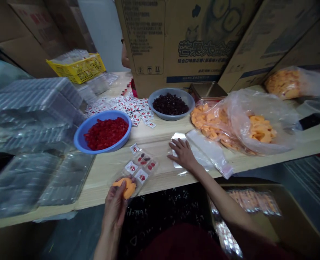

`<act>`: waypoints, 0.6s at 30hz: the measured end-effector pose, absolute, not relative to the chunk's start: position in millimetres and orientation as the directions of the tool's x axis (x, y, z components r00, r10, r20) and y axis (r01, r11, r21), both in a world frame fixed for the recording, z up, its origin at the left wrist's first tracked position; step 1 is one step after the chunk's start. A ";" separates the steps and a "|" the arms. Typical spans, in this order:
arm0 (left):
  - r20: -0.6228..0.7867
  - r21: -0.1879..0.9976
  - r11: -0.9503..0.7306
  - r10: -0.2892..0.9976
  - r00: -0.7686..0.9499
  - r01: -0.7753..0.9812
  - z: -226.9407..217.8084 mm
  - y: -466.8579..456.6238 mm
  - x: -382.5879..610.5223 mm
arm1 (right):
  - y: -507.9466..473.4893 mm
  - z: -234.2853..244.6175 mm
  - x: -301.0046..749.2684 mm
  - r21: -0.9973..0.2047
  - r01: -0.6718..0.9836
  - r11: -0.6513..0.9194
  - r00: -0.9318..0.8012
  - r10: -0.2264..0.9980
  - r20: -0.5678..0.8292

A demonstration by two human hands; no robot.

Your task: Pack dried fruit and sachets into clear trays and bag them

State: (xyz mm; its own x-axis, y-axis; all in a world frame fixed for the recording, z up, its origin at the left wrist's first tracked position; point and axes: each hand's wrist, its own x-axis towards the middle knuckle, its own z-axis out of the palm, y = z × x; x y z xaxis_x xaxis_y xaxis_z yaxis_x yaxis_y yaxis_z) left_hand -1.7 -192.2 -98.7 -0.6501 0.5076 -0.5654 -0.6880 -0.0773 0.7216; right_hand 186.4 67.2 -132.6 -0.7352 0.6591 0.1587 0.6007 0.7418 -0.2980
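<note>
My left hand [115, 204] grips the near end of a clear plastic tray [151, 157], thumb on top. In that tray lie an orange shaped piece [127, 187] under the thumb, two small printed sachets [141, 176], and red and dark pieces [144, 159] in the far compartments. Another sachet [134, 148] rests on the table at the tray's far end. To the right, my right hand [183, 153] lies flat with fingers spread on clear plastic bags [200, 153]. It holds nothing that I can see.
A blue bowl [78, 139] of red pieces, a grey bowl [191, 101] of dark pieces and scattered sachets [116, 104] stand behind. Orange pieces fill a plastic bag [211, 122] at right. Stacked trays [32, 104] crowd the left. Below right is an open carton [297, 216] with packed trays.
</note>
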 end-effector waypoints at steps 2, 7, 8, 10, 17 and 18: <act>-0.570 0.720 -0.077 0.501 -0.651 -0.689 -99.7 -193.3 -1.4 | 57.3 -132.4 201.0 -0.296 0.537 0.790 -0.775 0.600 0.199; -0.578 0.716 -0.073 0.496 -0.648 -0.695 -97.8 -191.9 -3.0 | 9.0 -108.6 218.1 -0.273 0.629 0.728 -0.666 0.686 0.294; -0.576 0.719 -0.070 0.498 -0.649 -0.692 -97.4 -190.9 -3.1 | -1.6 -105.7 215.4 -0.252 0.677 0.692 -0.640 0.722 0.263; -0.567 0.725 -0.073 0.503 -0.653 -0.685 -97.2 -189.0 -2.6 | -16.7 -104.3 206.5 -0.182 0.750 0.636 -0.611 0.772 0.178; -0.545 0.717 -0.109 0.528 -0.651 -0.688 -100.8 -190.9 -1.5 | 1.1 -87.7 189.6 -0.070 0.808 0.585 -0.589 0.797 -0.132; -0.540 0.718 -0.114 0.531 -0.653 -0.687 -101.4 -192.3 -1.7 | 5.4 -81.5 191.4 -0.059 0.814 0.577 -0.578 0.798 -0.170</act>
